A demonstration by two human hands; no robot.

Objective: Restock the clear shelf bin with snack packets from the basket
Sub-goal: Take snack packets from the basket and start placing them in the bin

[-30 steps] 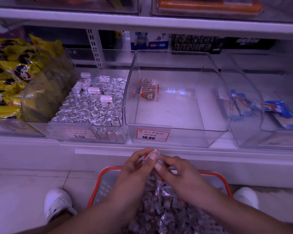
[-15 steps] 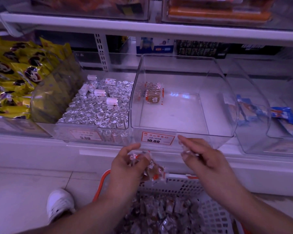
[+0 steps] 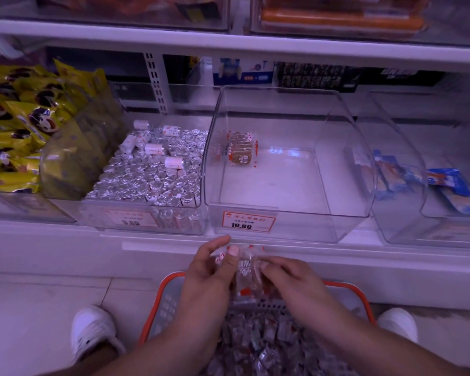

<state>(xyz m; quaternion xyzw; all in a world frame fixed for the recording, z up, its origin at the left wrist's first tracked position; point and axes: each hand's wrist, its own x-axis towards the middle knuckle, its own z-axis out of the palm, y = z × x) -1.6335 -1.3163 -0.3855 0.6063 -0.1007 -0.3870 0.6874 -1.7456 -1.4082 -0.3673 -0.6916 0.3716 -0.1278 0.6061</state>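
The clear shelf bin stands at centre with a 10.80 price tag on its front; a few brown snack packets lie at its back left. Below it, over the orange-rimmed basket, my left hand and my right hand together hold a small stack of clear-wrapped snack packets, fingers and thumbs pinching it from both sides. The basket holds several more packets of the same kind.
Left of the bin stand a bin of silver foil rolls and one of yellow bags. On the right a bin holds blue packets. A shelf runs above. My white shoes flank the basket on the tiled floor.
My right hand, which had lifted apart toward the bin's front, has come back to the stack in my left hand. Both hands now hold the packets together, slightly lower.
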